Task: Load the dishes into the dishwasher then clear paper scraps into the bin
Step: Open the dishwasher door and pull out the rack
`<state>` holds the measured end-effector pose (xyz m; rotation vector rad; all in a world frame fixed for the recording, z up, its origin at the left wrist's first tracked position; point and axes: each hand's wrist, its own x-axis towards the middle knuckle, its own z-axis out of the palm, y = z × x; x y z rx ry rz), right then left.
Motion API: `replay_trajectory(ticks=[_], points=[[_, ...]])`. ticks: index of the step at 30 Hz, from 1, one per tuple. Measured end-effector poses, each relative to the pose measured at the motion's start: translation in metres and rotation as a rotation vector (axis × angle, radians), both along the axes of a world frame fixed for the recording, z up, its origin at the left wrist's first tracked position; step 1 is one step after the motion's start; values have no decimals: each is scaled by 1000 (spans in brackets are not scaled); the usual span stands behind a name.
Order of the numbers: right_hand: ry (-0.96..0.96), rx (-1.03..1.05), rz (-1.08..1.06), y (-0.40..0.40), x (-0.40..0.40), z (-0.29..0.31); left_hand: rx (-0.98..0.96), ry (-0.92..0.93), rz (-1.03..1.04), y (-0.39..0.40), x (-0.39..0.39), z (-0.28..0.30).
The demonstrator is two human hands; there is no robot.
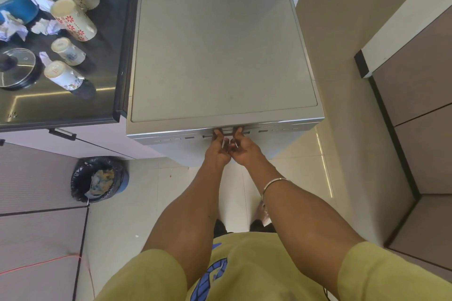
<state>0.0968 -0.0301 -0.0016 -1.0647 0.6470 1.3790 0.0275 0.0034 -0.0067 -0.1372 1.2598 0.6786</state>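
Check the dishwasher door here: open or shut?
Shut. The dishwasher door sits flush under the top edge, no racks showing; left hand and right hand reach its handle.

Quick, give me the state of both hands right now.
Left hand: fingers hooked on the dishwasher door handle, gripping it.
Right hand: fingers curled on the same handle, gripping it.

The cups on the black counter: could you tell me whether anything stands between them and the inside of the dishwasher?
Yes, the dishwasher looks closed, so its door blocks the way in. Both the left hand and the right hand reach for the recessed handle at its top front edge. The cups stand upside down on the counter to its left.
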Motion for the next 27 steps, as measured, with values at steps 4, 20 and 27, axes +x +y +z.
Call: replay_trajectory(ticks=[4, 20, 27], points=[[-63, -33, 61, -2, 2, -6, 24, 85, -36, -1, 4, 0], [-165, -131, 81, -5, -11, -10, 37, 107, -31, -8, 1, -9], [-251, -205, 132, -17, -17, -5, -8, 176, -95, -17, -1, -1]])
